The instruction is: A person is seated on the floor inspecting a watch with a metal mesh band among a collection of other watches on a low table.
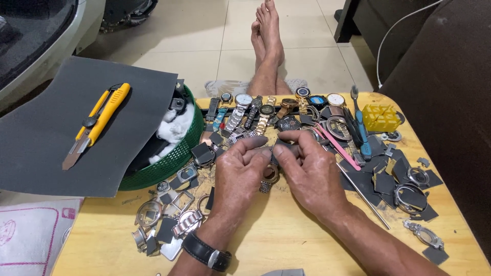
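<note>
My left hand and my right hand meet over the middle of a small wooden table. Together they pinch a small dark grey strip, seemingly sandpaper, between thumbs and forefingers. A round metal watch case shows between the two hands; which hand holds it I cannot tell. A black-strapped wristwatch sits on my left wrist. A row of wristwatches lies just beyond my fingers.
A yellow utility knife lies on a large grey sandpaper sheet over a green basket. Metal watch cases and sandpaper scraps litter the table. A blue toothbrush, pink tweezers and a yellow holder lie right.
</note>
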